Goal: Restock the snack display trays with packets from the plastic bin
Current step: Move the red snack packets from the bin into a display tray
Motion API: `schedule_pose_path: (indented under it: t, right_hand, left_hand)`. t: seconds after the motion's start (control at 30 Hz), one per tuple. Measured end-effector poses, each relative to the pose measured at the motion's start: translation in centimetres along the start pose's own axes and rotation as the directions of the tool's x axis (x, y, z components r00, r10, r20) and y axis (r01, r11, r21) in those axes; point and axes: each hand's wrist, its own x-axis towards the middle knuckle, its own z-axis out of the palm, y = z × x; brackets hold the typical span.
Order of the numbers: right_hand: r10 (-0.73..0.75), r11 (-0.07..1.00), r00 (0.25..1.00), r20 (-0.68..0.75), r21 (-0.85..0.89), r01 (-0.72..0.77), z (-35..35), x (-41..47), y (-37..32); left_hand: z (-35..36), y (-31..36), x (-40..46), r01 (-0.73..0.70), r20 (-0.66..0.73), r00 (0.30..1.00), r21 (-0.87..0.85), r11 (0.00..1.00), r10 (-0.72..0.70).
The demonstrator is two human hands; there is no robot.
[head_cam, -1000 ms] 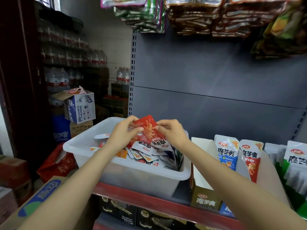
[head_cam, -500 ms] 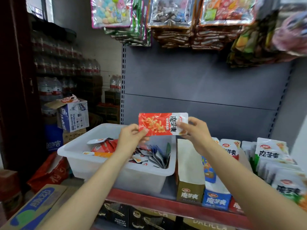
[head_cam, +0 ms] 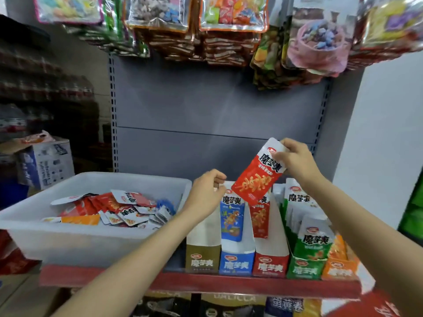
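My right hand (head_cam: 295,160) pinches the white top of a red snack packet (head_cam: 256,177), which hangs tilted above the red display tray (head_cam: 270,266). My left hand (head_cam: 206,193) hovers with curled fingers just left of the packet, over the brown tray (head_cam: 202,259), holding nothing. A white plastic bin (head_cam: 91,243) at the left holds several red, orange and blue packets (head_cam: 121,209). The blue tray (head_cam: 237,261) holds a blue packet, and a red packet stands in the red tray.
Green (head_cam: 306,266) and orange (head_cam: 338,271) trays stand at the right on the red-edged shelf (head_cam: 229,284). Hanging snack bags (head_cam: 229,30) crowd the top. A grey back panel (head_cam: 206,110) is behind. Cardboard boxes (head_cam: 45,163) and bottles sit at the left.
The packet went from held flat in both hands above the bin to hanging from my right hand over the trays. My left hand let go. The view shifted right.
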Motion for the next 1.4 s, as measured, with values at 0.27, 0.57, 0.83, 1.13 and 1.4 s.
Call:
schedule_pose_path:
  t: [0.27,0.57,0.83,1.13,1.4]
  right_hand:
    - [-0.125,0.853,0.964,0.235,-0.472,0.225,-1.7,1.4,1.0]
    - [0.141,0.602,0.796,0.588,-0.690,0.403,2.2,3.1,3.4]
    - [0.112,0.313,0.848,0.518,-0.828,0.464,3.9,3.0,4.3]
    - [-0.114,0.486,0.856,0.504,-0.723,0.490,4.9,2.1,3.1]
    - [-0.197,0.732,0.871,0.449,-0.524,0.435,11.9,-0.9,0.1]
  left_hand:
    - [3.1,-1.3,2.6,-0.150,0.286,0.958,0.448,0.881,0.018]
    - [3.5,-2.2,3.1,-0.158,0.296,0.955,0.472,0.867,0.013]
    - [3.9,-2.6,3.1,-0.148,0.265,0.964,0.442,0.885,0.029]
    - [2.7,-2.1,1.9,-0.105,0.110,0.991,0.326,0.940,0.073]
    - [-3.8,-5.0,0.3,0.006,-0.067,0.998,0.262,0.965,0.012]
